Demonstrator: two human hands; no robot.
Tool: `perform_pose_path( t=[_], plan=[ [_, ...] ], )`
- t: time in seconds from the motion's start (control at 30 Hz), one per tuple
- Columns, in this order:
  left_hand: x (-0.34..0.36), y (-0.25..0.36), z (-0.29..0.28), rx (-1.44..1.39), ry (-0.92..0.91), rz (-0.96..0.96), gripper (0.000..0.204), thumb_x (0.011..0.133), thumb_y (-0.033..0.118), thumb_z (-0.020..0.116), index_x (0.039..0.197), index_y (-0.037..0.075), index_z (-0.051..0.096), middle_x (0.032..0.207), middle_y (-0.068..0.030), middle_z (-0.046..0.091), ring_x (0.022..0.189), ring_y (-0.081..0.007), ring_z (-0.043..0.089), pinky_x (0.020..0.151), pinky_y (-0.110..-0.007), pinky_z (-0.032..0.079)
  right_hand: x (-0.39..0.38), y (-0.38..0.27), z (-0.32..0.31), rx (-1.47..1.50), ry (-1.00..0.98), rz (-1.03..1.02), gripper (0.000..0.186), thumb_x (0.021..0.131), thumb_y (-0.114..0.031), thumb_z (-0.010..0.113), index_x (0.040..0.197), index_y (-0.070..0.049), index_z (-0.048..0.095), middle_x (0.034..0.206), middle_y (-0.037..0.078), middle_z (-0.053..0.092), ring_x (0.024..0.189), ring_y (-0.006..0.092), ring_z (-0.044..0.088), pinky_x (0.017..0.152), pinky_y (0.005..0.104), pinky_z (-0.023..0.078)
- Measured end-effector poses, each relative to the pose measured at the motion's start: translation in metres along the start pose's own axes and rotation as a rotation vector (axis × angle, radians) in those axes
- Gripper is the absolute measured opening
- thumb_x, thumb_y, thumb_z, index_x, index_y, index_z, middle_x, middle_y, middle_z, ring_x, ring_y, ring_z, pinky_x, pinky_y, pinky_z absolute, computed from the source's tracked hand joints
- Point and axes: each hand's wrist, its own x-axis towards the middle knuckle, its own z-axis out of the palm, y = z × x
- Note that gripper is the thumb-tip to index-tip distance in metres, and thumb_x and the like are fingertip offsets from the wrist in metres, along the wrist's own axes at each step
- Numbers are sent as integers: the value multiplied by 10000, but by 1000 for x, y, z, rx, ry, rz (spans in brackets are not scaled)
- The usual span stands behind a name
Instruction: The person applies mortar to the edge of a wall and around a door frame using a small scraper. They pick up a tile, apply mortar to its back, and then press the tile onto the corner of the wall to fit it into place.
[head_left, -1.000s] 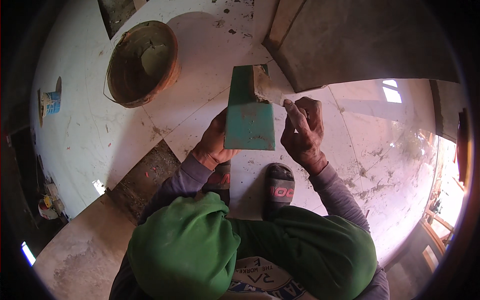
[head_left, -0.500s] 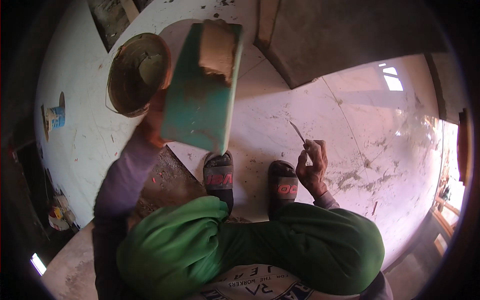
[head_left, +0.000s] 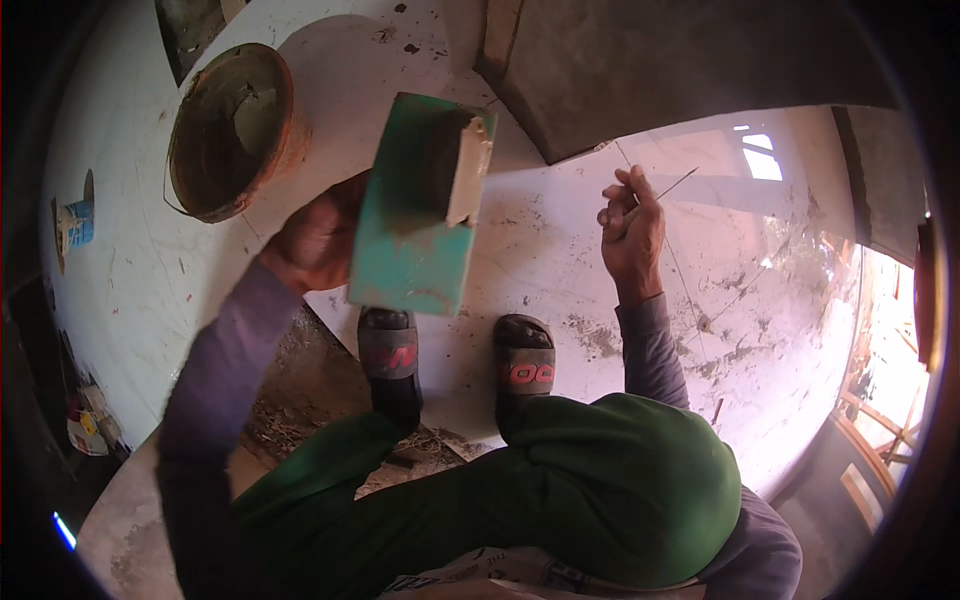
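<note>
My left hand (head_left: 318,240), somewhat blurred, is closed on the left edge of a green rectangular plastering board (head_left: 410,265), held tilted above the floor. A lump of tan mortar (head_left: 468,175) sits toward the board's far right, dark on one side. To the right, my right hand (head_left: 636,225) pinches a slim pointed tool (head_left: 675,185), seen nearly edge-on, so its exact kind is unclear. Its tip points far right, apart from the board. Left of the board stands a dirty bucket (head_left: 290,140) with grey-brown mortar inside.
Pale, stained floor tiles (head_left: 560,235) lie around my sandalled feet (head_left: 523,365). A dark grey slab-like structure (head_left: 650,70) juts in at the far right. A rubble-filled gap (head_left: 320,370) opens at near left, and a small blue container (head_left: 75,224) is at far left.
My right hand has lifted farther from me, and its tool has swung from pointing left to pointing right. The board has come nearer and turned. The whole view has shifted.
</note>
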Motion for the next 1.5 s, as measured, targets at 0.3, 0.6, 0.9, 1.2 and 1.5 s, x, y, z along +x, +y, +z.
perform_pose_path(
  t=[0.3, 0.6, 0.9, 1.2, 1.5],
  plan=[
    [74, -108, -77, 122, 131, 620, 502, 1013, 145, 621, 1488, 38, 501, 1412, -165, 620, 1292, -305, 620, 1109, -484, 515, 16, -21, 12, -50, -77, -13, 832, 977, -518, 714, 1440, 114, 435, 1216, 263, 644, 521, 65, 425, 610, 261, 463],
    [128, -147, -95, -280, 364, 532, 377, 1013, 121, 566, 1383, 48, 581, 1336, -97, 651, 1207, -229, 650, 1057, -446, 548, 25, -16, 26, -156, -141, -120, 848, 1006, -542, 660, 1519, 84, 404, 1453, 248, 509, 837, 113, 593, 653, 310, 495],
    [170, -144, -65, 157, 825, 546, 226, 989, 75, 522, 1122, 45, 702, 1026, -3, 691, 879, -85, 608, 768, -283, 505, 29, -17, 17, -166, -173, -86, 584, 1045, -422, 620, 1469, -28, 540, 1336, 161, 596, 894, 116, 590, 676, 319, 505],
    [216, -145, -37, 256, 1155, 562, 115, 989, 122, 560, 971, 59, 655, 895, 51, 569, 797, -54, 456, 710, -252, 399, 33, -14, 14, -177, -170, -71, 565, 1046, -422, 609, 1434, -14, 571, 1204, 185, 635, 801, 105, 584, 677, 313, 516],
    [167, -143, -25, 311, 954, 738, 249, 991, 42, 512, 1123, 13, 721, 930, -24, 695, 817, -66, 574, 743, -262, 474, 30, -14, 16, -158, -125, -98, 455, 1064, -386, 591, 1298, -3, 669, 1279, 163, 625, 751, 112, 554, 667, 317, 510]
  ],
)
